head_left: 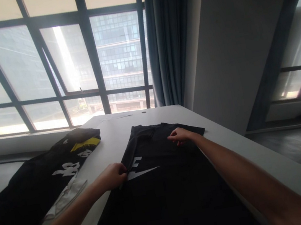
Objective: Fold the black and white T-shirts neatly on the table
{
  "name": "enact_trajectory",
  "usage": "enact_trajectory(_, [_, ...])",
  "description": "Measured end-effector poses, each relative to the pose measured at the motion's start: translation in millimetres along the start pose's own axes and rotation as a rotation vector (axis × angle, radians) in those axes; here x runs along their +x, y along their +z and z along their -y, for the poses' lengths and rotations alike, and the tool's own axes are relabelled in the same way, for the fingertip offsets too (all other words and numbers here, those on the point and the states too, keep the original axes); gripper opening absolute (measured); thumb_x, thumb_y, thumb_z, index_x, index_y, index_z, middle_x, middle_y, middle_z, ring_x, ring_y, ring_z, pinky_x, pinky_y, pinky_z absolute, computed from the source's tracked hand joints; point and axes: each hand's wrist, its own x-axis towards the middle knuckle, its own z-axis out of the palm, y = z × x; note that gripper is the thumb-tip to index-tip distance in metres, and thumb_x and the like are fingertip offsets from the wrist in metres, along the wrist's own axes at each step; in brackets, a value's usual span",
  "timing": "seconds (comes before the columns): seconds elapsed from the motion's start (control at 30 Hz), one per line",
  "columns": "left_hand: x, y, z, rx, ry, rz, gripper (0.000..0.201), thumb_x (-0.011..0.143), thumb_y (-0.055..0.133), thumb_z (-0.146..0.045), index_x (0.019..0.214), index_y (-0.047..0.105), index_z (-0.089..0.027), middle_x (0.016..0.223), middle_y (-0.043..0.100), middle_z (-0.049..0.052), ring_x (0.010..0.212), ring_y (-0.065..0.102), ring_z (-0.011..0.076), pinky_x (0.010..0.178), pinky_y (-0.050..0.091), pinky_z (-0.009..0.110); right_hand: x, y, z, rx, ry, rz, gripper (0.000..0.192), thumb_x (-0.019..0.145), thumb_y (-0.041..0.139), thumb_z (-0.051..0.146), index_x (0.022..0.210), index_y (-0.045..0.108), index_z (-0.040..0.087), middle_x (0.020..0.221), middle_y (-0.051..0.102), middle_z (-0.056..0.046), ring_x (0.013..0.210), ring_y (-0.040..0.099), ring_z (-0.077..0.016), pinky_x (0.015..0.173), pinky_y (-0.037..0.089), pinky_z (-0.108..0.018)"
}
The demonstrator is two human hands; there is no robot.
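Note:
A black T-shirt (pixel 171 198) with a white print lies spread on the white table in front of me, its collar toward the far end. Its left side is folded inward, so the sleeve lies over the chest and part of the print is covered. My left hand (pixel 115 176) is closed on the folded left edge of the T-shirt, beside the print. Over the upper right chest, near the right sleeve, is my right hand (pixel 180 135). Its fingers are curled together, and I see no cloth between them.
To the left lies a pile of dark clothing (pixel 35 183) with white lettering and a yellow patch; a white cloth (pixel 68 194) sticks out along its right side. The white table (pixel 225 142) reaches toward the windows. A dark curtain (pixel 169 39) hangs beyond it.

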Motion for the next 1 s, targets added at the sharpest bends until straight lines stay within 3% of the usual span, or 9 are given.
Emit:
enact_trajectory(0.13, [-14.7, -1.9, 2.1, 0.051, -0.018, 0.05, 0.039, 0.074, 0.065, -0.039, 0.109, 0.069, -0.024, 0.105, 0.073, 0.008, 0.095, 0.067, 0.0258, 0.079, 0.05, 0.034, 76.2, 14.4, 35.9, -0.053, 0.053, -0.076, 0.048, 0.082, 0.072, 0.058, 0.101, 0.072, 0.013, 0.093, 0.076, -0.012, 0.069, 0.074, -0.0221, 0.06, 0.057, -0.028])
enact_trajectory(0.23, [-21.1, 1.3, 1.9, 0.069, -0.027, 0.06, 0.033, 0.071, 0.065, -0.037, 0.103, 0.069, -0.027, 0.105, 0.072, 0.007, 0.098, 0.067, 0.0279, 0.083, 0.049, 0.036, 123.6, 25.3, 53.6, -0.131, 0.093, -0.122, 0.053, 0.08, 0.072, 0.06, 0.104, 0.072, 0.012, 0.09, 0.076, -0.013, 0.079, 0.074, -0.0255, 0.069, 0.059, -0.032])
enact_trajectory(0.37, [-11.2, 12.7, 4.1, 0.026, -0.061, 0.01, 0.024, 0.074, 0.056, -0.022, 0.093, 0.071, -0.028, 0.1, 0.073, 0.005, 0.097, 0.068, 0.0257, 0.084, 0.049, 0.035, 165.4, 34.0, 62.0, -0.267, 0.141, -0.252, 0.048, 0.083, 0.072, 0.05, 0.11, 0.071, 0.011, 0.114, 0.072, -0.019, 0.109, 0.068, -0.0313, 0.089, 0.055, -0.039])
enact_trajectory(0.57, [-1.0, 15.1, 4.5, -0.151, -0.02, -0.104, 0.028, 0.076, 0.056, -0.026, 0.095, 0.075, -0.033, 0.101, 0.075, 0.001, 0.102, 0.067, 0.0256, 0.092, 0.051, 0.033, 194.4, 30.0, 61.5, -0.26, 0.09, -0.311, 0.029, 0.083, 0.069, 0.031, 0.108, 0.074, 0.018, 0.121, 0.072, -0.012, 0.116, 0.065, -0.0269, 0.095, 0.051, -0.033])
enact_trajectory(0.77, [-10.4, 19.0, -10.2, -0.41, 0.093, -0.127, 0.036, 0.082, 0.055, -0.043, 0.114, 0.069, -0.034, 0.082, 0.073, 0.001, 0.076, 0.067, 0.0218, 0.074, 0.055, 0.03, 213.1, 11.8, 61.3, -0.182, 0.06, -0.456, 0.039, 0.094, 0.053, 0.04, 0.122, 0.068, 0.017, 0.124, 0.07, -0.013, 0.118, 0.065, -0.0233, 0.094, 0.05, -0.025])
enact_trajectory(0.9, [-7.7, 39.2, -15.1, -0.521, 0.144, -0.023, 0.048, 0.081, 0.059, -0.044, 0.126, 0.062, -0.029, 0.091, 0.074, 0.004, 0.073, 0.067, 0.0192, 0.072, 0.054, 0.029, 217.7, 14.3, 54.7, -0.152, 0.09, -0.493, 0.037, 0.094, 0.053, 0.037, 0.119, 0.069, 0.014, 0.12, 0.071, -0.016, 0.115, 0.066, -0.026, 0.093, 0.052, -0.029])
enact_trajectory(1.0, [-5.4, 48.3, -16.7, -0.553, 0.19, 0.09, 0.046, 0.083, 0.06, -0.042, 0.127, 0.062, -0.032, 0.104, 0.076, 0.003, 0.082, 0.07, 0.0201, 0.077, 0.055, 0.03, 216.5, 20.7, 49.7, -0.145, 0.091, -0.45, 0.039, 0.088, 0.063, 0.038, 0.118, 0.069, 0.013, 0.116, 0.073, -0.015, 0.108, 0.069, -0.0269, 0.09, 0.054, -0.032])
